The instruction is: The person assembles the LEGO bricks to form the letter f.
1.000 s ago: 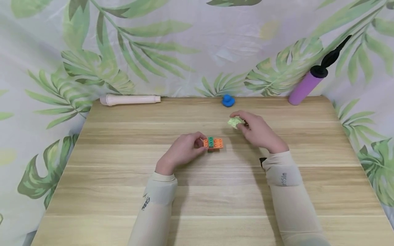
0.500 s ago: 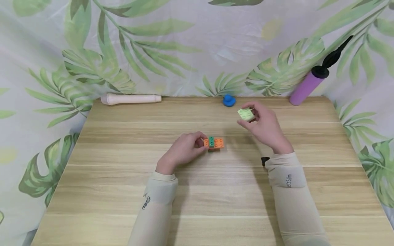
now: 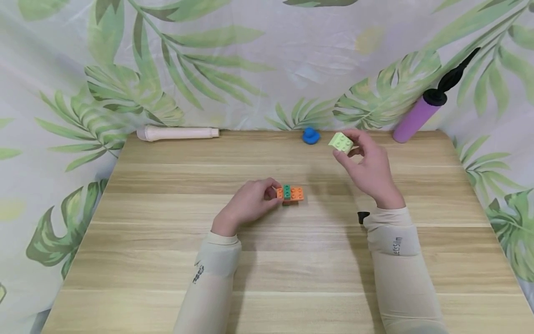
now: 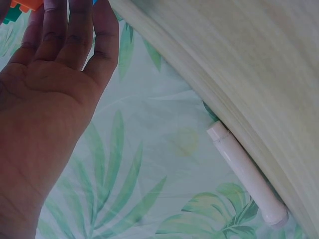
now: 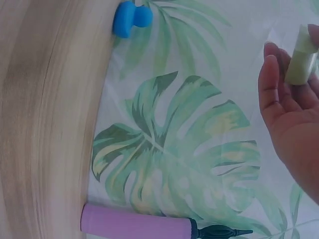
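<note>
My left hand [image 3: 249, 204] pinches one end of a small stack of toy building bricks [image 3: 297, 193], orange with a green brick across the top, near the middle of the table. In the left wrist view only a corner of that orange and green stack [image 4: 27, 5] shows past the fingers. Farther back and to the right, my right hand [image 3: 369, 174] holds a pale green building brick [image 3: 342, 143] between thumb and fingers, its studs facing the head camera. The right wrist view has this pale green brick [image 5: 300, 62] at its right edge, partly hidden by the thumb.
Along the table's back edge lie a pale pink microphone-shaped stick [image 3: 181, 133], a blue rubber-duck-like toy [image 3: 310, 136] and a purple hand pump [image 3: 419, 116] with a black tip, leaning on the leaf-print cloth. A small black object [image 3: 363, 217] shows beside the right sleeve.
My right hand has moved back and to the right with the pale green brick, which has turned so its studs show clearly. The left hand and its stack have stayed almost still.
</note>
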Tool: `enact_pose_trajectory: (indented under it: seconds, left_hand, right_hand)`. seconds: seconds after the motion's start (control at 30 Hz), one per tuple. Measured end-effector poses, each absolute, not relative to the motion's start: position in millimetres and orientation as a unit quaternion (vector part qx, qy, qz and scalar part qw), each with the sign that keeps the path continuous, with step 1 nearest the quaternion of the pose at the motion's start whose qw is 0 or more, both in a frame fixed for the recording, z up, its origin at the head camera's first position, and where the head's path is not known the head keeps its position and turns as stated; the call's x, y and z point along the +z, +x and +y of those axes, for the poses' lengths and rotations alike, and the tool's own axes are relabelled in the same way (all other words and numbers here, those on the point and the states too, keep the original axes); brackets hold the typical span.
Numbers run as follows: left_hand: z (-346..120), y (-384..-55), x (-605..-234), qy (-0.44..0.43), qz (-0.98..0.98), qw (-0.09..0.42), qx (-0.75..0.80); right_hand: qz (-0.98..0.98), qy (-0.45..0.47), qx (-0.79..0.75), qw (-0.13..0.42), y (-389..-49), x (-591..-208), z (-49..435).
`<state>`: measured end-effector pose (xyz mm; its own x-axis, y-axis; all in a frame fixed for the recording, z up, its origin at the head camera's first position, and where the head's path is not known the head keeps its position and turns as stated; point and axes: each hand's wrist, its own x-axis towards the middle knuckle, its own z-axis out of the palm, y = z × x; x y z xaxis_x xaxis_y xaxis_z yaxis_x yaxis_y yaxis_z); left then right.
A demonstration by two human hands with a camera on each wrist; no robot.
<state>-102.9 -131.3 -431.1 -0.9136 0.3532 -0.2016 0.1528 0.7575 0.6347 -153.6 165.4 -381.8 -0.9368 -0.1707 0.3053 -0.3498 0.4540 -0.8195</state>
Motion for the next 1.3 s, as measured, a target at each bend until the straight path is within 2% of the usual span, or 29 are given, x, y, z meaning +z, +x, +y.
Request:
enact_pose_trajectory:
  seconds: [0.13, 0.23, 0.5, 0.6, 1.03, 1.3]
  left_hand:
    - [-131.9, -103.0, -430.9, 0.136, 0.924, 0.157, 0.321]
    - [-132.2, -103.0, -431.1, 0.137, 0.924, 0.156, 0.322]
    - [-132.3, -102.8, -431.4, 0.140, 0.925, 0.152, 0.320]
    - [-132.6, -102.6, -431.7, 0.140, 0.925, 0.153, 0.320]
    - [-131.6, -103.4, -430.7, 0.140, 0.923, 0.152, 0.325]
    - [-132.0, -102.9, -430.4, 0.142, 0.922, 0.153, 0.326]
  right_hand:
    - [-0.843, 0.178, 0.498, 0.101, -156.8, -383.8, 163.7]
    - [-0.853, 0.194, 0.476, 0.086, -155.3, -384.6, 158.2]
    - [-0.873, 0.278, 0.395, -0.069, -143.2, -388.6, 123.6]
    - [-0.872, 0.290, 0.379, -0.106, -139.6, -390.6, 114.7]
    - [-0.883, 0.309, 0.327, -0.130, -138.3, -398.1, 102.7]
    - [-0.881, 0.329, 0.320, -0.115, -136.9, -399.0, 103.1]
